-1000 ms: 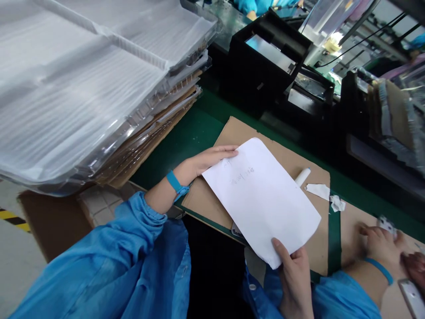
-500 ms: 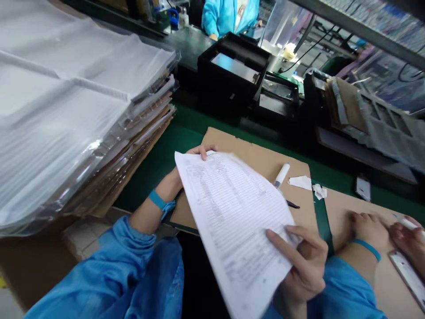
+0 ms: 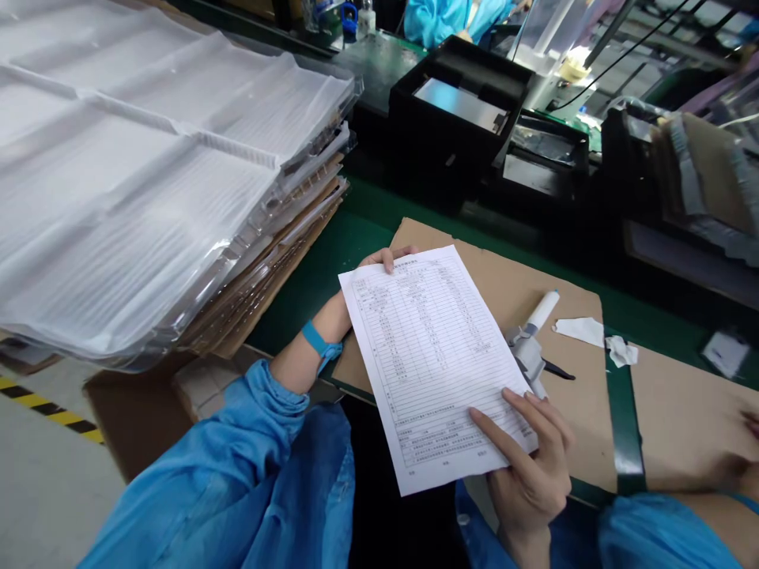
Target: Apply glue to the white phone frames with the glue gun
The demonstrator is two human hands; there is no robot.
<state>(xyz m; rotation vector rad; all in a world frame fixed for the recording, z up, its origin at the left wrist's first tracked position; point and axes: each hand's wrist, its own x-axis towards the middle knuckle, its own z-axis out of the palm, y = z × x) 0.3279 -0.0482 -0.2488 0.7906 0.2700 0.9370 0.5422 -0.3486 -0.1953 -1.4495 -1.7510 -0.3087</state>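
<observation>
A printed paper form (image 3: 432,356) with rows and columns of small text is held tilted above the cardboard. My left hand (image 3: 384,261) pinches its upper left edge, thumb on top and the other fingers partly hidden behind. At its lower right corner, my right hand (image 3: 534,458) has fingers lying over the printed side; the thumb is out of sight. Just beyond the form's right edge lie a grey-white plastic tool (image 3: 530,356), partly covered by the paper, a white pen-like tube (image 3: 542,310) and a dark pointed piece (image 3: 558,371).
A tall stack of clear plastic trays (image 3: 195,197) stands at left. Beneath the form is a cardboard sheet (image 3: 584,427) on a green bench (image 3: 371,197). Paper scraps (image 3: 581,330) lie at right, near a co-worker's arm (image 3: 735,506). Black boxes (image 3: 462,95) stand behind.
The form now lies flatter and its print is sharper. My view has shifted, so the tray stack and bench sit further right. The neighbouring co-worker's hands have mostly left the picture.
</observation>
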